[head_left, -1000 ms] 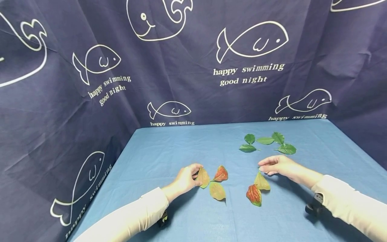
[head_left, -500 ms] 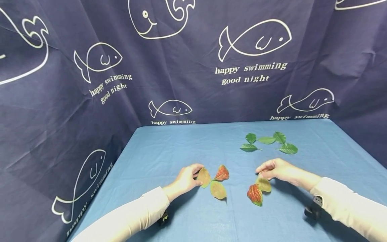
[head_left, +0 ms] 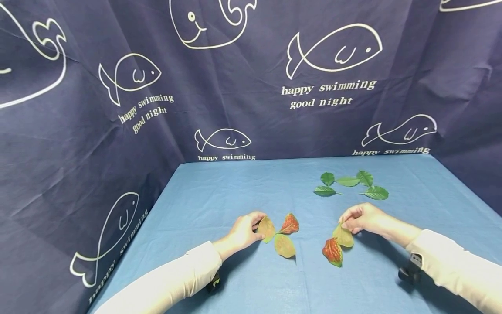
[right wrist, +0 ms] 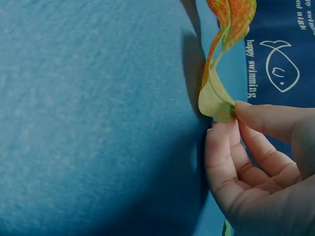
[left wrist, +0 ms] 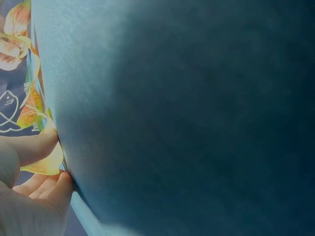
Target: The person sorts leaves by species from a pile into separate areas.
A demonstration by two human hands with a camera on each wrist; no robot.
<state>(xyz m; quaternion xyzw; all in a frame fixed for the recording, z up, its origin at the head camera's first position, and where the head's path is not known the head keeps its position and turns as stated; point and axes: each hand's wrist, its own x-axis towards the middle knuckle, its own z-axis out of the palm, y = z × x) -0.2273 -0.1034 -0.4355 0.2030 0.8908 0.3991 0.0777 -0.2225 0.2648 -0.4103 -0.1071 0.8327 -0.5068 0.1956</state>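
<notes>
My left hand (head_left: 244, 231) holds a yellow leaf (head_left: 266, 229) by its left edge, thumb and fingers on either side of it in the left wrist view. Its other end meets a red leaf (head_left: 290, 223) and a second yellow leaf (head_left: 284, 246), the three fanned out like a pinwheel. To the right, my right hand (head_left: 364, 219) pinches the upper end of another yellow leaf (head_left: 343, 237) between thumb and fingertips. In the right wrist view this leaf (right wrist: 216, 101) curves. Its lower part overlaps a red leaf with green edges (head_left: 333, 252).
Several green leaves lie in an arch toward the back right, among them a serrated leaf (head_left: 376, 192) and a flatter leaf (head_left: 347, 181). A blue cloth (head_left: 219, 187) covers the table. Dark blue curtains (head_left: 235, 96) with white fish stand behind and at the left.
My right hand dips toward the red leaf, then comes back slightly up and right, the yellow leaf in its fingers showing more. The left hand stays put on its leaf.
</notes>
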